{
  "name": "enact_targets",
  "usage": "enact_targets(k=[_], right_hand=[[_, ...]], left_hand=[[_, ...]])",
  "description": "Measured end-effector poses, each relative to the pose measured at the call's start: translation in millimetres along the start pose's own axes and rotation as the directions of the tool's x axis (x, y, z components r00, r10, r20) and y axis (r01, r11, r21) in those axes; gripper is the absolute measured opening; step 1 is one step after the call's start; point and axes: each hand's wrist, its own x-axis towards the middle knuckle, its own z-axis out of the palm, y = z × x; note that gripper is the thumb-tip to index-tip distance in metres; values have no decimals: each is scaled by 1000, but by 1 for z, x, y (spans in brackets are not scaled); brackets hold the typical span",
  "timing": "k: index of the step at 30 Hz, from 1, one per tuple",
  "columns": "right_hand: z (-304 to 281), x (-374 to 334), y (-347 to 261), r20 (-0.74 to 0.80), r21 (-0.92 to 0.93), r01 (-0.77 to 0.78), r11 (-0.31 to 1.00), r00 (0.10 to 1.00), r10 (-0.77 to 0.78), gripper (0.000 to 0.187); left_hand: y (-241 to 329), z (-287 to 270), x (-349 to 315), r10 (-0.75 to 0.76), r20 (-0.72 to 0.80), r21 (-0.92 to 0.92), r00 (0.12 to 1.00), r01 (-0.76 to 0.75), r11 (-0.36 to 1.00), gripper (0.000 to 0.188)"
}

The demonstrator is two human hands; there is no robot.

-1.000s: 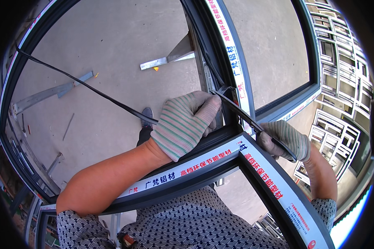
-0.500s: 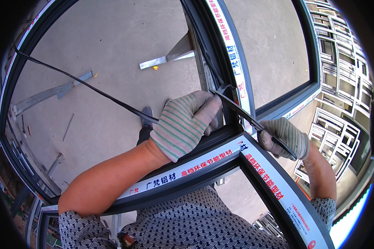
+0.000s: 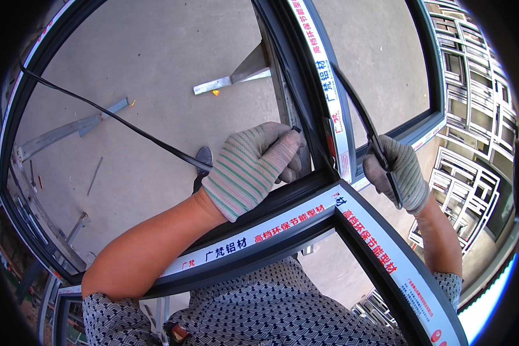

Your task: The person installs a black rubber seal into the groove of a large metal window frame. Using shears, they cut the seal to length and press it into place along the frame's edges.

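Note:
My left hand [image 3: 252,167], in a striped knit glove, pinches a black rubber sealing strip [image 3: 150,137]. A short dark end of the strip pokes out above the thumb and forefinger. The rest trails from below the palm to the far left side of a dark window frame [image 3: 230,247] covered with white printed film. My gloved right hand [image 3: 402,173] is closed around long dark scissors [image 3: 360,109], raised right of the frame's middle bar [image 3: 327,81]. The blades point up and away, apart from the strip. The scissors' handles are partly hidden by the fingers.
Metal support legs [image 3: 69,130] stand under the frame at left, and another bracket [image 3: 236,81] is near the middle bar. Stacked pale metal frames [image 3: 464,179] lie at right. My shoe [image 3: 203,157] shows on the concrete floor [image 3: 155,63] through the opening.
The scissors have moved from beside my left fingertips to the right and turned more upright. The looped strip there is gone; a short end now shows at my left fingers.

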Motion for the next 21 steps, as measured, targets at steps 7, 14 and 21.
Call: enact_targets(k=[7,14,21], right_hand=[[29,18,44,-413,113,-46,993,907,89,17],[43,24,92,-664,-73,91,993,738,-116,21],[53,37,94,-800,91,155,984,599,-20,19]], left_hand=[[-6,-45,32,-66,-181,330,981,124,936,40],[-26,-46,81,128,-254,497,959,15,868,59],[-29,-30,112,269,-405,479,874,-47,876,53]])
